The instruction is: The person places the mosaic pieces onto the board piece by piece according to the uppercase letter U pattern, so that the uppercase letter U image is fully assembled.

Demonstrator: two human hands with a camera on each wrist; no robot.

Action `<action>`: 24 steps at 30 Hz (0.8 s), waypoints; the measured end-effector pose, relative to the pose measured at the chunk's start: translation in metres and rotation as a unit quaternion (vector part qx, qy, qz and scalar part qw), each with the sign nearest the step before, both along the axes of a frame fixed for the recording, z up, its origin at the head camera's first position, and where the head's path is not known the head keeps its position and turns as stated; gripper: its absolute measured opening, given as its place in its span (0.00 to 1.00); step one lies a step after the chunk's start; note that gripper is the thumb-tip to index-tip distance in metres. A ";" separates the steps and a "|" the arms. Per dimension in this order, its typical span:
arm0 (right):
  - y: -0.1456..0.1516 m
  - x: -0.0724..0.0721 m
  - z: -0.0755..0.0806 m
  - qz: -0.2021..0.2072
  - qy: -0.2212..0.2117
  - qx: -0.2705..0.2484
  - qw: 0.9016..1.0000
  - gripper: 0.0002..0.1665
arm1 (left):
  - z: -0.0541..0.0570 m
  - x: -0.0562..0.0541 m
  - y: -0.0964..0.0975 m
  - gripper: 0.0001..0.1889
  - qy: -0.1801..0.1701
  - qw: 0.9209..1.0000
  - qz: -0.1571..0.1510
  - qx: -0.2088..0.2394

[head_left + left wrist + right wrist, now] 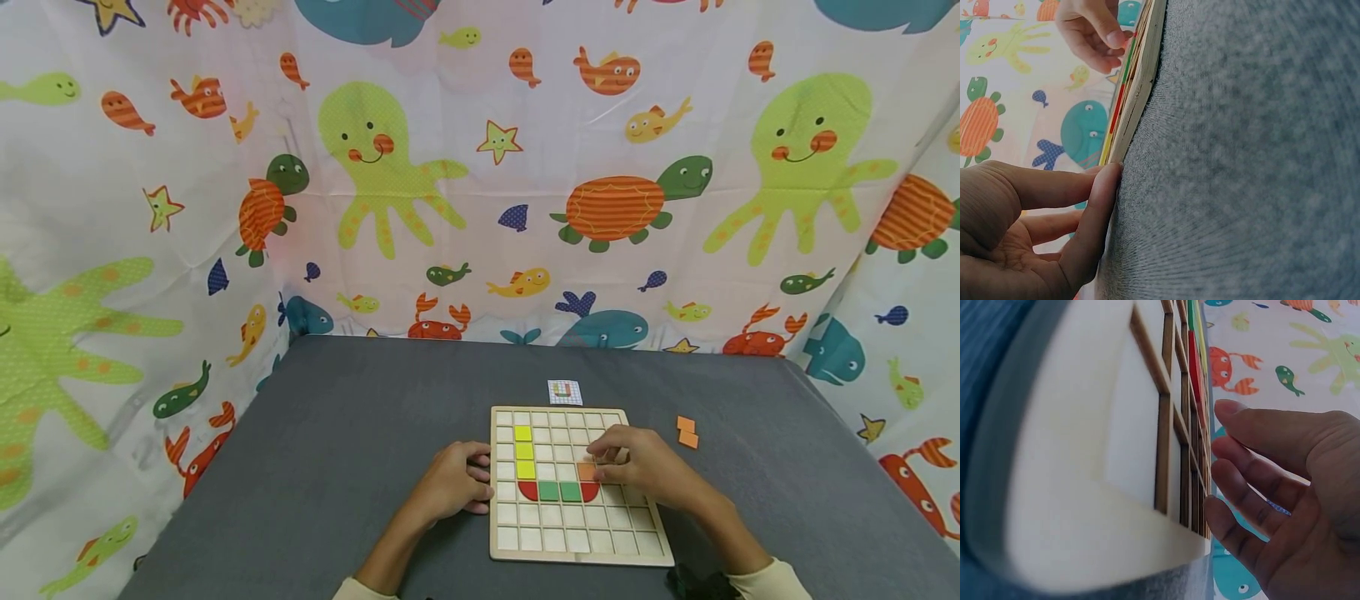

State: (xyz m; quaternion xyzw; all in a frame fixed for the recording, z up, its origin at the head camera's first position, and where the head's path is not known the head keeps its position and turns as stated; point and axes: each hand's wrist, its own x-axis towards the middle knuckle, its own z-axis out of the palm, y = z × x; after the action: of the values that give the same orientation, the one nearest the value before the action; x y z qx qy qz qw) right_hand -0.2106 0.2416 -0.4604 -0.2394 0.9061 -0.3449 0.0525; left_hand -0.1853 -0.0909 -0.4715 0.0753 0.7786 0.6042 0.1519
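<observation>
A wooden grid board (540, 557) with white cells lies on the grey table. Three yellow tiles (524, 451) stand in a column on it, above a row of two green tiles (559, 492) between two rounded red tiles (528, 491). An orange tile (586, 472) sits above the right red one. My left hand (452, 482) holds the board's left edge with thumb and fingertips. My right hand (647, 463) hovers over the board, thumb tip beside the orange tile. In the right wrist view, the right hand's fingers (1244, 531) are loosely bent, with nothing visible between them.
A small pattern card (564, 392) with a coloured figure on a grid lies beyond the board's far edge. Loose orange tiles (687, 439) lie to the right. Something dark (701, 583) sits near the right wrist. A sea-animal curtain (465, 208) hangs around the table.
</observation>
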 end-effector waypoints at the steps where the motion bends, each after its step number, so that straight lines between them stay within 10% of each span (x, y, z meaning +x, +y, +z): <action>1: 0.001 0.000 0.000 -0.005 -0.003 0.000 1.000 0.17 | 0.000 0.000 0.000 0.34 0.001 1.000 0.001 -0.001; 24: 0.047 -0.010 -0.006 -0.116 0.023 0.007 0.993 0.20 | 0.000 0.000 0.001 0.33 -0.005 1.000 0.003 -0.005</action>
State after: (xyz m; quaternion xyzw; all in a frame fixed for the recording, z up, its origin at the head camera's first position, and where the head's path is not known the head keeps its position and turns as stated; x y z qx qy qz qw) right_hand -0.2203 0.2886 -0.4665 -0.1406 0.9310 -0.3368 -0.0068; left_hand -0.1853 -0.0894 -0.4718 0.0695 0.7814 0.6008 0.1541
